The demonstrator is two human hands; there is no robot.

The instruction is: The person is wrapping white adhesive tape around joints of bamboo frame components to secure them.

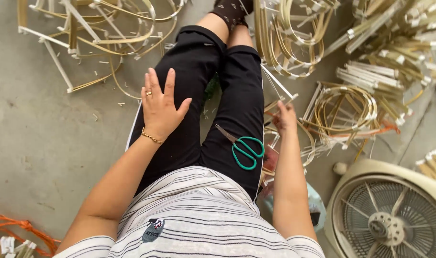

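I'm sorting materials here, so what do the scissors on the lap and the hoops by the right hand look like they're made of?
Scissors: dull grey metal blades and glossy green loop handles, probably plastic-coated. Hoops: thin pale-yellow strips bent into rings, apparently split bamboo or rattan, matte. The right hand reaches among them; the left hand rests flat on the thigh.

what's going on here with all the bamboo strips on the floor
A person sits on a concrete floor with legs stretched out. The left hand rests flat and open on the left thigh, holding nothing. The right hand reaches into a pile of thin bamboo strips and hoops beside the right leg. Green-handled scissors lie on the right thigh, untouched. More strip bundles lie around, and a fan sits at the lower right.
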